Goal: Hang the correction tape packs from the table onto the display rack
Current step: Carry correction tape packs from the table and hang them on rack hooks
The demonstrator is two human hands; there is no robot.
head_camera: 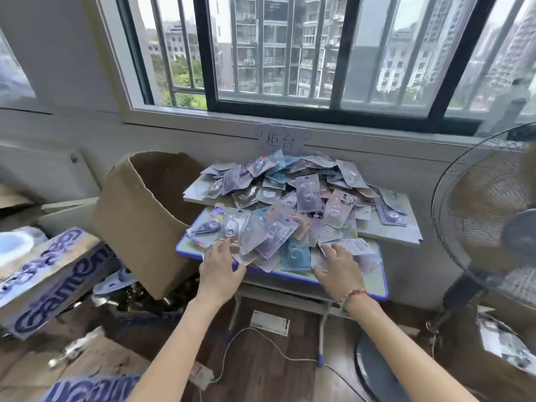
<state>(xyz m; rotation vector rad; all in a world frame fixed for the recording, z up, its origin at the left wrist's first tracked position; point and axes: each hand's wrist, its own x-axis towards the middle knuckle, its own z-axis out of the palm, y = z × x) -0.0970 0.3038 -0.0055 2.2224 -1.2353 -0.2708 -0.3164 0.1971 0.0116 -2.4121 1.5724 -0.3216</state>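
Neither grip has closed yet, our left hand (222,268) and right hand (339,268) lying flat-fingered on the correction tape packs (290,204) heaped across the worktop (374,282), where a careless scoop could slide slippery packs off its near edge.

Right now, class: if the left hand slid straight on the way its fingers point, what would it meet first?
The clear-fronted correction tape pack just beyond the left hand's fingertips; it may already touch it.

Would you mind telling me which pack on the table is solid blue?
The blue pack at the near edge, between the two hands; its neighbours are purple, pink or clear.
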